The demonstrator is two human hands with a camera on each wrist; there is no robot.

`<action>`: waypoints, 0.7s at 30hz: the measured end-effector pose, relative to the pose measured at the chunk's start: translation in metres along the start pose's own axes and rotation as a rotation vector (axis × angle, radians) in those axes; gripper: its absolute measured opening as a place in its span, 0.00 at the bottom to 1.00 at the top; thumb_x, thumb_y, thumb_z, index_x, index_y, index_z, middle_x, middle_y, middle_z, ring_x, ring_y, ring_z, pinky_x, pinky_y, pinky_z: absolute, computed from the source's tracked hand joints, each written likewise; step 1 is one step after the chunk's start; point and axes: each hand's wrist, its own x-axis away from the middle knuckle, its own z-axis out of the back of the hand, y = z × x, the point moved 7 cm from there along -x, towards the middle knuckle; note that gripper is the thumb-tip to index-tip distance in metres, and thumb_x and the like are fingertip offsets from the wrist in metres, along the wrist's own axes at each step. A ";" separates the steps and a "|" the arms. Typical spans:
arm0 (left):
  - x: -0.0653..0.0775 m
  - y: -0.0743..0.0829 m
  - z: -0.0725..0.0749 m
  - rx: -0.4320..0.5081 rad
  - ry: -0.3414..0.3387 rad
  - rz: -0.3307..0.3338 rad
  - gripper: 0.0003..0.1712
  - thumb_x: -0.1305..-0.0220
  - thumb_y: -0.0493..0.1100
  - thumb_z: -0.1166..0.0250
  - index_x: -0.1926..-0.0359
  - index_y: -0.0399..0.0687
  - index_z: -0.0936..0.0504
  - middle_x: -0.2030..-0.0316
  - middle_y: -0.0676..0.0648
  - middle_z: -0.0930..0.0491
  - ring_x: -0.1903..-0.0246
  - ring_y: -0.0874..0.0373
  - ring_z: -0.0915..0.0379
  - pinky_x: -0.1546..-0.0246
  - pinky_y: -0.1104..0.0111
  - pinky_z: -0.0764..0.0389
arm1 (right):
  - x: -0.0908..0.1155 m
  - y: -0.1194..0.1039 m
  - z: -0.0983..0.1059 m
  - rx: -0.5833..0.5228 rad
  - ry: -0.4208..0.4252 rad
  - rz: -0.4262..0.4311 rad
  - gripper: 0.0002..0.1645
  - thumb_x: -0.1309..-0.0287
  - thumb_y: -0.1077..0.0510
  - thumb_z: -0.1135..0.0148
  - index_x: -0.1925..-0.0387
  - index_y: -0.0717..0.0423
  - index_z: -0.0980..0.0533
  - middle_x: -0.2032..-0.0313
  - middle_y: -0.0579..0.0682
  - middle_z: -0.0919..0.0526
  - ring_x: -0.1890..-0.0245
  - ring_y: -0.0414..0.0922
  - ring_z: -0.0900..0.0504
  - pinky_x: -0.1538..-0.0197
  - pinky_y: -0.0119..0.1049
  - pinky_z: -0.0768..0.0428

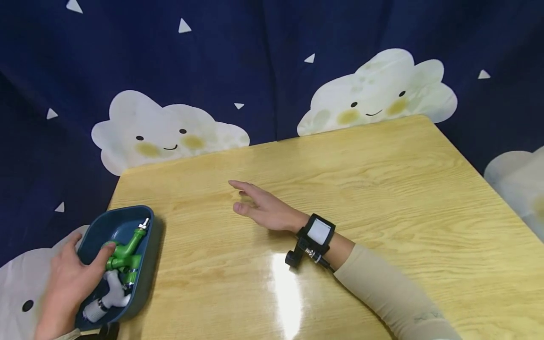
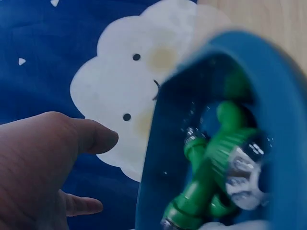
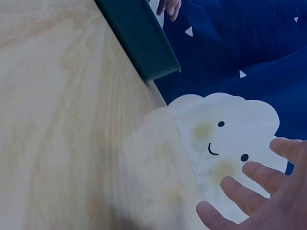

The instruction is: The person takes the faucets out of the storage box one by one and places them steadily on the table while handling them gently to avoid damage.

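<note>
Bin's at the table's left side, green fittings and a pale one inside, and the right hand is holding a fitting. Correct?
No, the right hand is empty over the table, as the head view shows. The bin is at the table's left side, with green fittings and a pale one inside.

Backdrop: navy fabric [image 1: 255,56], vertical crease or seam near centre; printed with small white triangles [image 1: 184,26] and smiling white clouds [image 1: 378,94], cheeks yellow. Tabletop [image 1: 382,189]: light yellow-brown, wood-grained, glossy; far edge borders fabric. Light: elongated white glare [image 1: 287,297] on near portion.
</note>
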 end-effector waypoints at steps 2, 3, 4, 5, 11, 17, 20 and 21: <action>0.000 -0.007 -0.003 -0.010 -0.029 0.040 0.59 0.29 0.67 0.48 0.19 0.33 0.66 0.24 0.17 0.62 0.25 0.20 0.59 0.29 0.30 0.46 | 0.000 0.000 -0.008 -0.027 -0.009 -0.004 0.51 0.36 0.19 0.58 0.18 0.33 0.50 0.18 0.39 0.47 0.19 0.52 0.40 0.23 0.52 0.32; 0.000 -0.011 -0.005 -0.017 -0.051 0.082 0.60 0.29 0.68 0.49 0.19 0.34 0.68 0.24 0.18 0.65 0.25 0.21 0.61 0.29 0.30 0.46 | -0.001 0.000 -0.012 -0.037 -0.013 -0.008 0.50 0.35 0.20 0.58 0.19 0.33 0.50 0.18 0.39 0.47 0.19 0.51 0.41 0.23 0.51 0.32; 0.000 -0.015 -0.005 -0.018 -0.059 0.117 0.60 0.29 0.68 0.49 0.19 0.35 0.69 0.23 0.19 0.66 0.24 0.21 0.61 0.28 0.30 0.46 | -0.001 0.001 -0.015 -0.047 -0.017 -0.014 0.49 0.35 0.20 0.58 0.19 0.32 0.51 0.18 0.38 0.47 0.19 0.50 0.41 0.23 0.50 0.33; 0.000 -0.017 -0.005 -0.019 -0.061 0.142 0.60 0.29 0.68 0.49 0.19 0.36 0.69 0.23 0.20 0.67 0.24 0.22 0.61 0.28 0.30 0.46 | -0.001 0.001 -0.017 -0.055 -0.021 -0.019 0.49 0.34 0.20 0.58 0.19 0.31 0.51 0.18 0.38 0.47 0.19 0.49 0.41 0.23 0.50 0.33; -0.005 -0.024 -0.006 -0.068 -0.068 0.136 0.60 0.28 0.66 0.50 0.21 0.30 0.70 0.23 0.19 0.61 0.24 0.21 0.58 0.26 0.32 0.48 | -0.002 -0.001 -0.029 -0.078 -0.046 -0.024 0.49 0.32 0.23 0.55 0.18 0.35 0.50 0.19 0.41 0.45 0.19 0.50 0.39 0.24 0.46 0.31; -0.006 -0.035 -0.009 -0.120 -0.104 0.201 0.60 0.27 0.69 0.53 0.21 0.29 0.71 0.24 0.19 0.62 0.25 0.20 0.59 0.26 0.32 0.48 | -0.007 -0.008 -0.045 -0.032 -0.078 -0.045 0.44 0.27 0.31 0.51 0.18 0.35 0.51 0.19 0.44 0.44 0.21 0.49 0.36 0.26 0.42 0.28; -0.005 -0.037 -0.012 -0.151 -0.120 0.210 0.60 0.27 0.69 0.55 0.22 0.27 0.69 0.25 0.18 0.59 0.26 0.19 0.56 0.27 0.31 0.47 | -0.010 -0.013 -0.055 0.003 -0.102 -0.054 0.45 0.28 0.32 0.49 0.18 0.34 0.52 0.19 0.43 0.44 0.21 0.48 0.35 0.27 0.41 0.27; -0.005 -0.037 -0.013 -0.159 -0.125 0.206 0.59 0.27 0.69 0.55 0.22 0.27 0.69 0.26 0.17 0.58 0.27 0.19 0.56 0.27 0.31 0.47 | -0.011 -0.014 -0.058 0.012 -0.112 -0.056 0.45 0.28 0.33 0.49 0.18 0.34 0.53 0.19 0.43 0.44 0.21 0.48 0.34 0.28 0.41 0.27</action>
